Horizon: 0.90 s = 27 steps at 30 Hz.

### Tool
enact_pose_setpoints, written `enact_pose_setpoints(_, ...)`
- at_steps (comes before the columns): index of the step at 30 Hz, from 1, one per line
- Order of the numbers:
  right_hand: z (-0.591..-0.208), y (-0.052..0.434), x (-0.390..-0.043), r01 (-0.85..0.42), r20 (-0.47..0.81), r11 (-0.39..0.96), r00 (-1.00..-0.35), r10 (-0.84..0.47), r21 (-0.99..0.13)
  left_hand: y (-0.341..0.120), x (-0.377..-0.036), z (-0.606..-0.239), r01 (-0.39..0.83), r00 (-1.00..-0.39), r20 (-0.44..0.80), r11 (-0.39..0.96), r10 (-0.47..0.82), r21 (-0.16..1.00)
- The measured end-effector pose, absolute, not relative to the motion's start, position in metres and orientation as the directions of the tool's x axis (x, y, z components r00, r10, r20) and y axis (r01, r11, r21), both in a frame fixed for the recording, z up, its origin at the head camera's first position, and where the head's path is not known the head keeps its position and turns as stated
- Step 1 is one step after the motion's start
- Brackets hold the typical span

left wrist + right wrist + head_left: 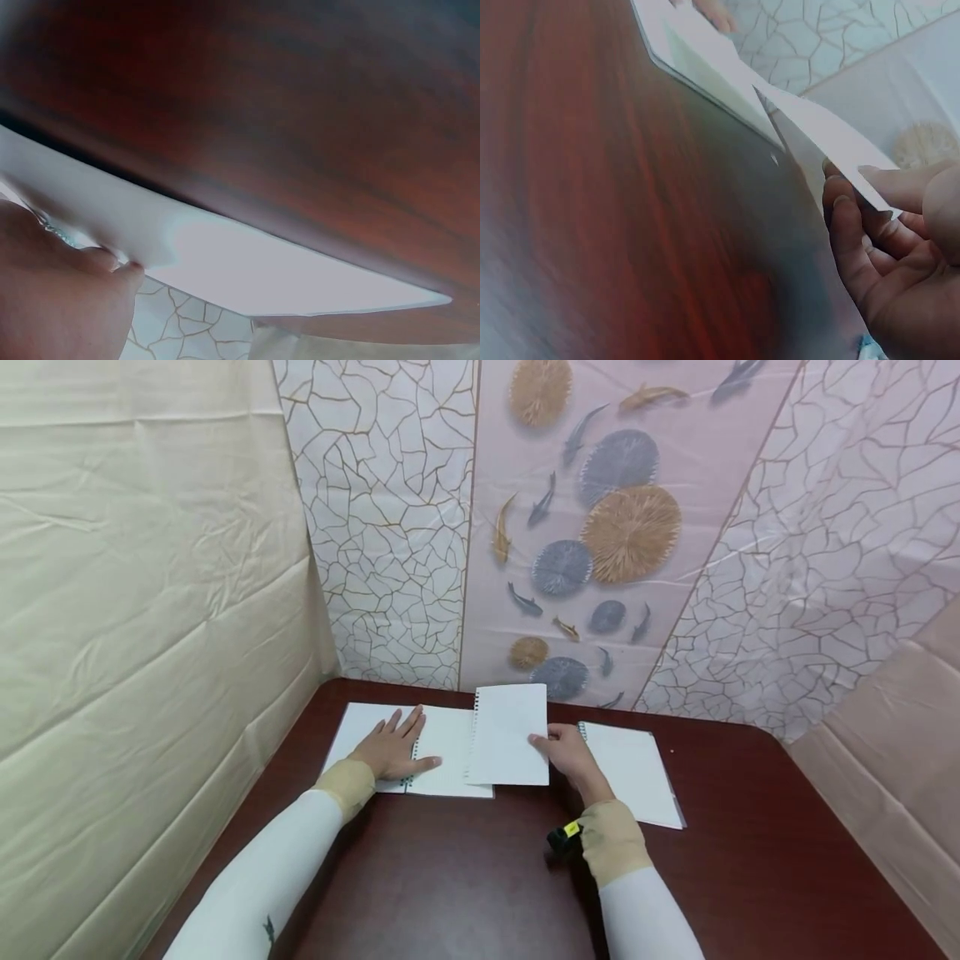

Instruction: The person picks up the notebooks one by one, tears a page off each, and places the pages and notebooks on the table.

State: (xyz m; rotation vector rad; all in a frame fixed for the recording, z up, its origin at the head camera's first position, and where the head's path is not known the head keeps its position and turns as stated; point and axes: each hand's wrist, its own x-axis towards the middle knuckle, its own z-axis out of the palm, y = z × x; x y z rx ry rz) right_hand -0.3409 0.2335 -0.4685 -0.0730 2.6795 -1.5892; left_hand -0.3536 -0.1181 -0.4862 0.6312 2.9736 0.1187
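While the left hand (392,750) lies flat with fingers spread across the open white spiral-bound notebook (442,752) at about ten o'clock on the dark red-brown wooden table (465,877), the right hand (567,756) pinches the lower right corner of a single white perforated sheet (508,735) and holds it raised, tilted up off the notebook's right page.

Right wrist view: thumb above and fingers (847,225) below the sheet's edge, a firm pinch; the sheet runs away from the hand toward the notebook. Left wrist view: heel of the left hand pressing the page down beside the wire binding; fingers themselves out of that view.

A second white paper pad with a clear plastic cover (637,772) lies at two o'clock from the right hand, just beside it, partly under the wrist. A black and yellow wrist-worn camera (564,837) sits on the right cuff. Behind the table, a patterned pink backdrop with fish and round leaves (600,527).

Judgement: the step in hand looks like lifting a leaf across or out of the binding; cannot tell whether the perforated edge is still caught on the wire. Next move would call for the left hand's steady downward pressure and an even pull along the spiral, else the holes may tear.
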Motion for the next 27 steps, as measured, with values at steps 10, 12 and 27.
enact_pose_setpoints(10, -0.458, 0.253, -0.357, 0.0, -0.067, 0.646, -0.995, -0.078, -0.763, -0.118, -0.355, -0.488, 0.405, -0.907, -0.086, 0.91, 0.412, 0.092)
enact_pose_setpoints(12, -0.457, 0.256, -0.358, -0.009, -0.066, 0.683, -0.994, -0.084, -0.73, -0.118, -0.356, -0.49, 0.408, -0.906, -0.083, 0.908, 0.416, 0.098)
enact_pose_setpoints(27, -0.456, 0.253, -0.359, 0.026, -0.117, 0.876, -0.993, -0.034, -0.482, -0.123, -0.36, -0.487, 0.431, -0.893, -0.108, 0.899, 0.437, 0.08)
